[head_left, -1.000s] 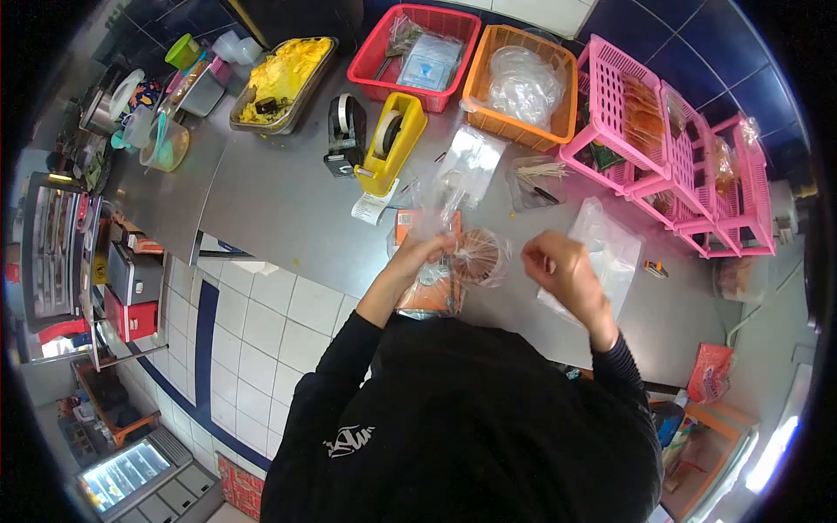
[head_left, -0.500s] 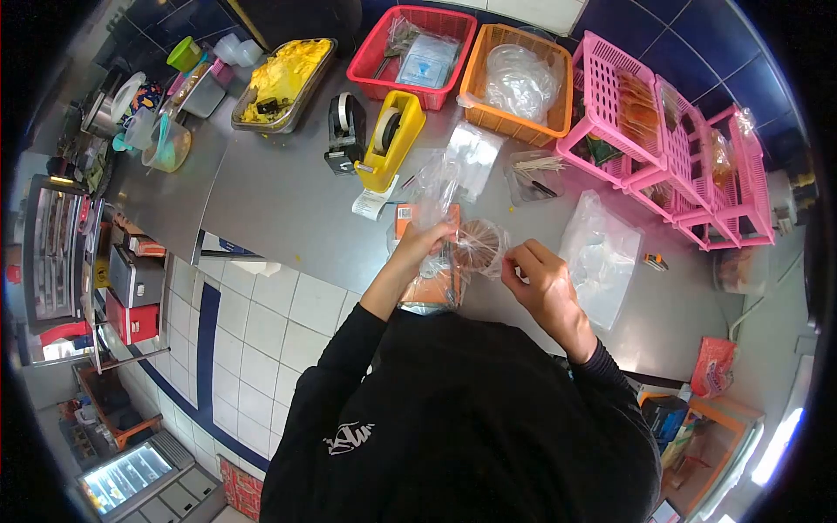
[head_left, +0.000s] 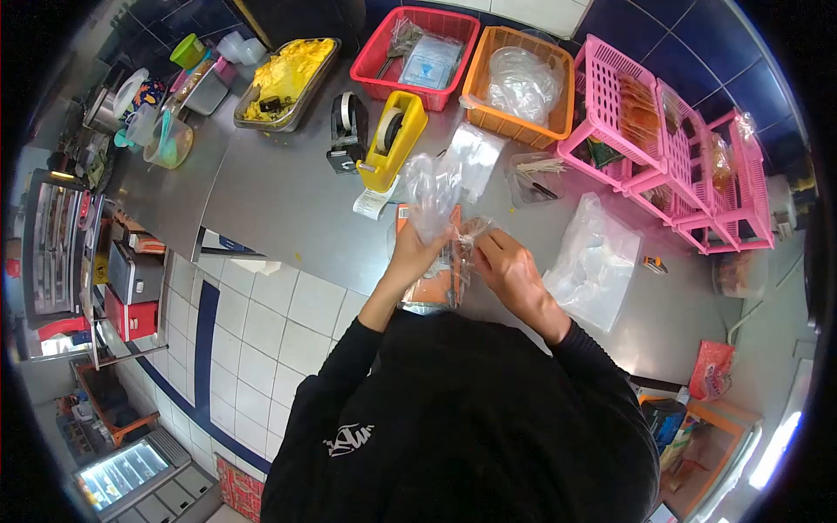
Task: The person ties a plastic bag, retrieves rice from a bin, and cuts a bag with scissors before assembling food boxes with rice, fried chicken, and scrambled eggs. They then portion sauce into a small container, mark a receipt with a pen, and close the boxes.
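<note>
A clear plastic bag (head_left: 430, 187) puffs up from my left hand (head_left: 413, 258), whose fingers are closed around it. My right hand (head_left: 516, 277) has its fingers bent and pressed against crinkled clear plastic (head_left: 475, 228) just right of the left hand. The brown round contents seen there before are mostly hidden behind the right hand. Beneath both hands lies an orange item with dark and white print (head_left: 449, 288), partly covered by plastic. To the right, a stack of clear plastic bags (head_left: 597, 261) lies flat on the steel counter.
Tape dispensers, one yellow (head_left: 392, 144) and one black (head_left: 347, 131), stand beyond the hands. Behind are a tray of yellow food (head_left: 292, 83), a red basket (head_left: 370, 83), an orange basket (head_left: 523, 129) and pink racks (head_left: 663, 166). A small toothpick container (head_left: 536, 179) sits nearer.
My right hand has moved left, close to the left hand, and now covers the brown contents. The bag above my left hand looks fuller and rounder.
</note>
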`<state>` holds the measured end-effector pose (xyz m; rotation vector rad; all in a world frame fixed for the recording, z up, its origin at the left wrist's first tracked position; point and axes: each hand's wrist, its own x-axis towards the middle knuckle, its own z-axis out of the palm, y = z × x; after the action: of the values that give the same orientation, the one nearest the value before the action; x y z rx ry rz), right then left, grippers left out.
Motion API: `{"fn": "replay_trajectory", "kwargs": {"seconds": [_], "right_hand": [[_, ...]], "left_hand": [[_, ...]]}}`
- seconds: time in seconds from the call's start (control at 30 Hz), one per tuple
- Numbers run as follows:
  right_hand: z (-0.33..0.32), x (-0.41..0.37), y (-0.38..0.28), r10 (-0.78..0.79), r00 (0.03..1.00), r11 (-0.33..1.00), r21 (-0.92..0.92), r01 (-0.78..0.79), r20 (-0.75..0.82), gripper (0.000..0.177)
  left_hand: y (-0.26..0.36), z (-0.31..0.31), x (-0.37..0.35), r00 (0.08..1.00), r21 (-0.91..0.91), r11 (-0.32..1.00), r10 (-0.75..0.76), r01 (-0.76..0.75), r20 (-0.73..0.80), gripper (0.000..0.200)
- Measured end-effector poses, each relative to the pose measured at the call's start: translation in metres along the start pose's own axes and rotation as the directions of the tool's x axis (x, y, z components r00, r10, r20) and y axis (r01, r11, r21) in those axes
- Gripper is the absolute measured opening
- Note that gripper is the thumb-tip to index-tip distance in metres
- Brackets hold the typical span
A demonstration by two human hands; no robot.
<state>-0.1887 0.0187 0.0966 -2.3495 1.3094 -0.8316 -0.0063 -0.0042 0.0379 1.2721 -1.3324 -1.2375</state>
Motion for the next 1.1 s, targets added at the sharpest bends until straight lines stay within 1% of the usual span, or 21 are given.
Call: {"fn": "replay_trajectory", "kwargs": {"seconds": [0.07,0.13,0.17,0.2,0.23,0.3,0.33,0.37,0.43,0.5,0.57,0.63,0.67,0.7,0.77,0.83,0.9,0.97,1.03,1.07,1.1], "right_hand": [[0.01,-0.001,0.003,0.018,0.999,0.999,0.031,-0.017,-0.032,0.011],[0.018,-0.001,0.005,0.027,0.997,0.999,0.049,-0.023,-0.072,0.012],[0.02,0.0,0.005,0.048,0.996,0.997,0.061,-0.043,-0.074,0.013],[0.022,0.0,0.004,0.069,0.995,0.995,0.073,-0.063,-0.077,0.015],[0.023,0.0,0.004,0.09,0.993,0.993,0.084,-0.083,-0.08,0.017],[0.03,0.002,0.009,0.09,0.985,0.995,0.063,-0.081,-0.147,0.023],[0.033,0.003,0.01,0.088,0.98,0.995,0.054,-0.08,-0.178,0.027],[0.034,0.006,0.01,0.164,0.971,0.984,0.096,-0.149,-0.176,0.027],[0.036,0.013,0.01,0.313,0.936,0.942,0.177,-0.285,-0.163,0.029],[0.034,0.019,0.015,0.304,0.949,0.949,0.111,-0.295,-0.082,0.024],[0.035,0.02,0.018,0.291,0.957,0.954,0.076,-0.289,-0.014,0.02],[0.04,0.019,0.022,0.27,0.962,0.96,0.072,-0.272,0.039,0.016],[0.04,0.019,0.023,0.21,0.976,0.972,0.096,-0.214,0.05,0.015],[0.04,0.018,0.025,0.15,0.987,0.98,0.121,-0.157,0.06,0.015],[0.038,0.015,0.024,0.067,0.995,0.988,0.135,-0.077,0.071,0.014],[0.033,0.015,0.021,0.019,0.997,0.994,0.11,-0.027,0.073,0.014],[0.033,0.014,0.024,-0.044,0.994,0.998,0.055,0.038,0.104,0.011],[0.031,0.015,0.024,-0.092,0.988,0.995,0.039,0.088,0.127,0.011],[0.026,0.017,0.022,-0.126,0.982,0.991,0.06,0.118,0.143,0.016],[0.026,0.016,0.021,-0.107,0.988,0.992,0.075,0.099,0.112,0.018],[0.027,0.015,0.018,-0.088,0.993,0.993,0.092,0.08,0.083,0.021]], "left_hand": [[0.004,0.0,-0.01,0.984,0.181,0.977,0.131,-0.108,-0.12,0.034],[0.001,-0.005,-0.019,0.969,0.323,0.929,0.225,-0.181,-0.105,0.032],[-0.002,-0.008,-0.023,0.959,0.39,0.895,0.27,-0.215,-0.091,0.03],[-0.005,-0.011,-0.027,0.943,0.547,0.796,0.332,-0.261,-0.035,0.029],[-0.007,-0.015,-0.031,0.923,0.682,0.667,0.383,-0.3,0.032,0.027],[-0.01,-0.017,-0.033,0.911,0.729,0.598,0.403,-0.334,0.087,0.024],[-0.01,-0.017,-0.033,0.921,0.658,0.676,0.383,-0.331,0.069,0.022],[-0.01,-0.017,-0.033,0.931,0.581,0.747,0.362,-0.323,0.051,0.02],[0.007,-0.023,-0.033,0.965,0.357,0.896,0.244,-0.263,0.099,0.017],[0.019,-0.031,-0.032,0.957,0.301,0.917,0.208,-0.263,0.201,0.017],[0.025,-0.04,-0.029,0.915,0.414,0.837,0.225,-0.358,0.336,0.018],[0.033,-0.044,-0.028,0.91,0.398,0.858,0.168,-0.325,0.379,0.016],[0.035,-0.044,-0.028,0.905,0.389,0.868,0.14,-0.307,0.402,0.015],[0.032,-0.046,-0.026,0.866,0.46,0.765,0.251,-0.452,0.433,0.016],[0.024,-0.049,-0.021,0.735,0.559,0.477,0.434,-0.678,0.521,0.018],[0.034,-0.045,-0.013,0.657,0.576,0.35,0.567,-0.739,0.497,0.017],[0.034,-0.043,-0.011,0.674,0.584,0.361,0.538,-0.727,0.507,0.015],[0.021,-0.046,-0.011,0.77,0.591,0.498,0.338,-0.635,0.541,0.014],[0.023,-0.044,-0.011,0.777,0.592,0.507,0.345,-0.627,0.527,0.012],[0.024,-0.043,-0.011,0.781,0.592,0.513,0.348,-0.622,0.519,0.012],[0.026,-0.043,-0.012,0.84,0.584,0.614,0.293,-0.531,0.456,0.012]]}}
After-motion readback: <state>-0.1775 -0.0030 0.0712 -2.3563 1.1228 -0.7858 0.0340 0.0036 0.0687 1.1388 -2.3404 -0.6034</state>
